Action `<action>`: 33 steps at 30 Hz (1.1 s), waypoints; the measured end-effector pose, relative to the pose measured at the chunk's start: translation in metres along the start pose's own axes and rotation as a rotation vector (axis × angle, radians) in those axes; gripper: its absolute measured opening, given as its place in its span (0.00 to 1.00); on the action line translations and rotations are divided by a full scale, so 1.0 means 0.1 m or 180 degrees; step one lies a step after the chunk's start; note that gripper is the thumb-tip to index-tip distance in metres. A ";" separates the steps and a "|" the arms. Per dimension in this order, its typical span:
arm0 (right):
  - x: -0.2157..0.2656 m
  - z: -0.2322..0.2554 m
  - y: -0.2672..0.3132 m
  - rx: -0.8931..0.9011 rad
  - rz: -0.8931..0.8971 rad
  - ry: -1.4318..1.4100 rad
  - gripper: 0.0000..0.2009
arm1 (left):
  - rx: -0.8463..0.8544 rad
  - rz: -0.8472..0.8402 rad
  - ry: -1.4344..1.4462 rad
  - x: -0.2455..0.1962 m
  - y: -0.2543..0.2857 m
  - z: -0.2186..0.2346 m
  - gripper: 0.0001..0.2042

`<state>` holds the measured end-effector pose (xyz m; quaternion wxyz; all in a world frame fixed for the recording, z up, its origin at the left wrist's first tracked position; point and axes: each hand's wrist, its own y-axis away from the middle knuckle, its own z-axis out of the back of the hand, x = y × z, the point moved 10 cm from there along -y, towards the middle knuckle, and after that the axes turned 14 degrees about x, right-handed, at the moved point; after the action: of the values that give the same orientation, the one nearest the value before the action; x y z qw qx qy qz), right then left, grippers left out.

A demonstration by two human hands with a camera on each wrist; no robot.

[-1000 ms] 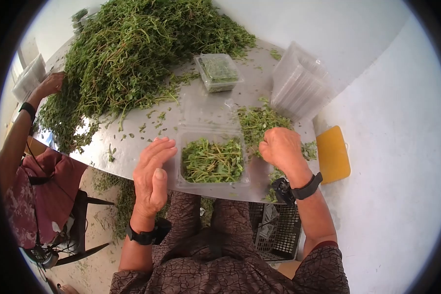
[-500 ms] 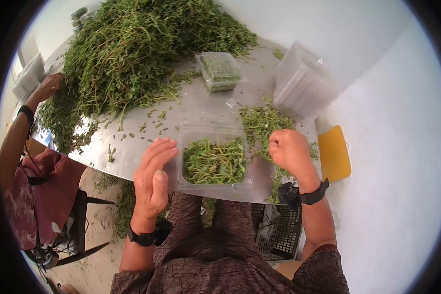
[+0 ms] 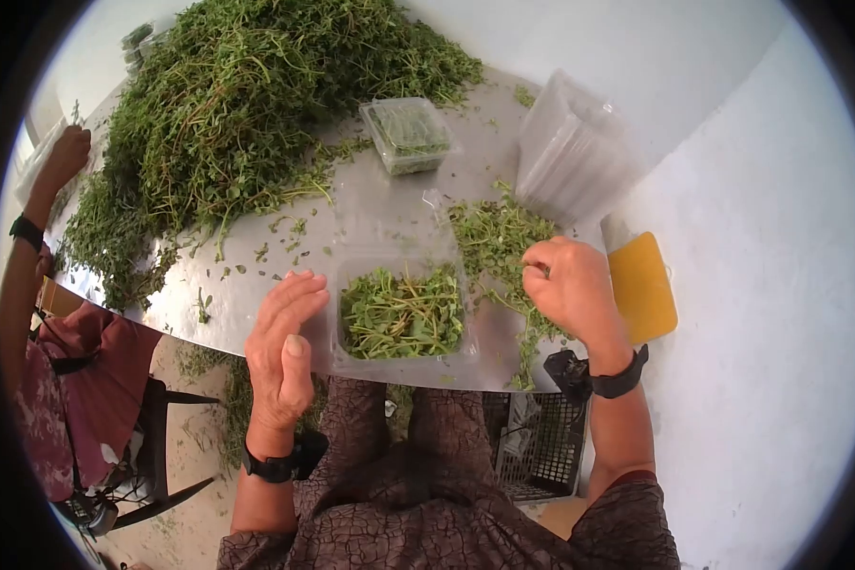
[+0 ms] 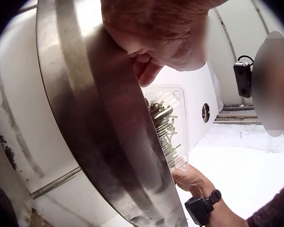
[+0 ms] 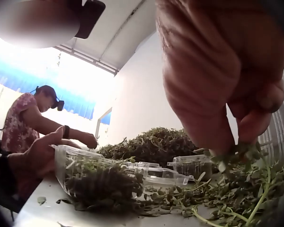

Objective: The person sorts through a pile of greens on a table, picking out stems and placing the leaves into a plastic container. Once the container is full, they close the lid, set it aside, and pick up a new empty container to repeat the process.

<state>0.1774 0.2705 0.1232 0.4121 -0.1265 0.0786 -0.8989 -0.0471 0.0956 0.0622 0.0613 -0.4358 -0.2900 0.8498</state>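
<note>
An open clear plastic clamshell box stands at the table's front edge, its lid folded back, filled with leafy green sprigs. My left hand is held along the left side of this box, fingers extended and thumb raised. To the right of the box, my right hand is curled over a loose heap of sprigs. In the right wrist view its fingertips and thumb come together on leaves from that heap, pinching them.
A big mound of greens covers the table's back left. A closed, filled box sits in front of it. Stacked clear boxes lean at the right, near a yellow board. Another person's arm is at far left.
My right hand has shifted a little right, away from the box, its fingertips turning over the heap. My left hand stays beside the box. The other person's hand has lifted from the mound.
</note>
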 end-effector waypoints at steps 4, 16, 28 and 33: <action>0.05 -0.18 0.12 0.0578 -0.0071 -0.0164 0.06 | -0.0021 -0.0036 -0.0002 0.00 0.00 0.01 0.29; 0.21 -0.45 0.16 0.0723 0.0152 0.0713 0.04 | 0.0028 -0.0050 -0.0031 -0.02 -0.01 0.01 0.27; -0.06 0.07 0.19 0.0340 -0.0742 -0.1404 0.02 | 0.0011 -0.0068 0.0072 0.00 -0.01 -0.01 0.27; 0.69 0.20 -0.09 0.0347 0.0166 -0.1502 0.03 | 0.0007 -0.0060 0.0035 0.00 -0.01 -0.01 0.28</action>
<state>0.1334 0.2231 0.1560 0.4484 -0.3085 -0.0652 -0.8364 -0.0467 0.0971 0.0620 0.0714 -0.4377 -0.2928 0.8471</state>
